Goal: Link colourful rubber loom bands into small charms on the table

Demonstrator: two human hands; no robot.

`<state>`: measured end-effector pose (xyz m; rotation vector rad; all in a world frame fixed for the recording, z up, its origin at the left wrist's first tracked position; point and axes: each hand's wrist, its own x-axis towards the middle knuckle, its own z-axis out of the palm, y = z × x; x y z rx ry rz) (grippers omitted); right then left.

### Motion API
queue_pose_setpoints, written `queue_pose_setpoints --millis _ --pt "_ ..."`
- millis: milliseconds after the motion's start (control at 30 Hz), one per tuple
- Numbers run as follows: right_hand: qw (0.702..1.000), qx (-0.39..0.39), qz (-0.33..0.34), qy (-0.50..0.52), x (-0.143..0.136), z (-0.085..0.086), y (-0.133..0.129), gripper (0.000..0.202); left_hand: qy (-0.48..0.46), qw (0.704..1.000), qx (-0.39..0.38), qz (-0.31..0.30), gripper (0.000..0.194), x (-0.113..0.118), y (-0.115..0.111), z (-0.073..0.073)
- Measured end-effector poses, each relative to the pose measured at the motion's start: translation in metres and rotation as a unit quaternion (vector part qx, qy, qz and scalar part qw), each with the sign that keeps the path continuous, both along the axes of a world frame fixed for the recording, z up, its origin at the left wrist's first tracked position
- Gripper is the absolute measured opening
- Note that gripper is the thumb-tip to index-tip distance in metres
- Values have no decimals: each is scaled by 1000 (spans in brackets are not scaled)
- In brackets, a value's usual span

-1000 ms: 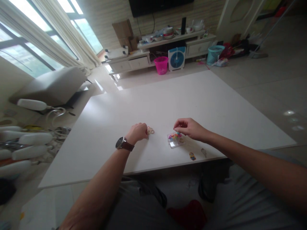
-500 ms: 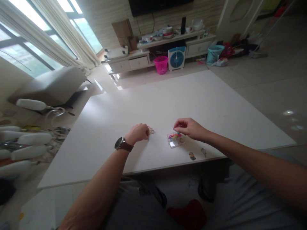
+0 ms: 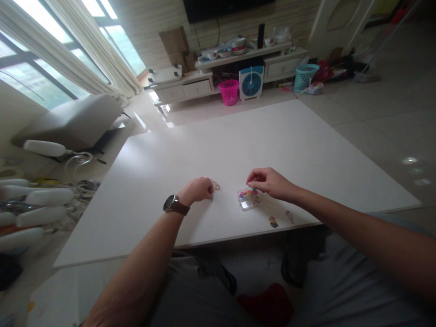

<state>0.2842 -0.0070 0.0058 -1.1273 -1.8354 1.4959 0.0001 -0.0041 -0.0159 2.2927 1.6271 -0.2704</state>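
My left hand point(image 3: 199, 190), with a watch on its wrist, rests on the white table point(image 3: 218, 150) with its fingers curled down. Beside its fingertips lies a small pile of pale ring-like loops point(image 3: 215, 185), partly covered by the hand. What those fingers hold, if anything, is hidden. Over the back edge of a small clear plastic box point(image 3: 250, 204), my right hand point(image 3: 269, 183) is closed in a pinch; anything in it is too small to name. Brightly coloured bead-like pieces point(image 3: 251, 193) fill the box's far part.
Near the table's front edge lie a small yellow-and-blue cartoon figure point(image 3: 273, 221) and a small pale metallic-looking item point(image 3: 289, 216). Beyond the table stand a pink basket point(image 3: 228, 93), a blue fan point(image 3: 251, 83) and a low cabinet point(image 3: 184, 91). White-armed lamp parts point(image 3: 44, 197) lie at the left.
My left hand and the loops by it have shifted very slightly to the right. My right hand stays in the same pinch above the box.
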Motion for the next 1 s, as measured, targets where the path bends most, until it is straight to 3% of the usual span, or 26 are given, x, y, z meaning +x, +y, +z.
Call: queue_pose_setpoints --millis 300,567,667,800,1000 --pt "1000 1 -5 1 2 2 0 18 7 996 53 69 17 -25 7 14" --pt "1000 16 5 -11 3 -2 1 17 20 997 48 64 17 -12 7 2" --pt "994 85 11 -69 6 1 2 14 18 996 61 70 19 -12 7 5" --pt "948 213 68 -226 11 5 5 13 -13 996 69 64 19 -13 4 11" --pt "868 246 191 -386 13 0 2 16 -82 994 57 34 21 -1 -2 16"
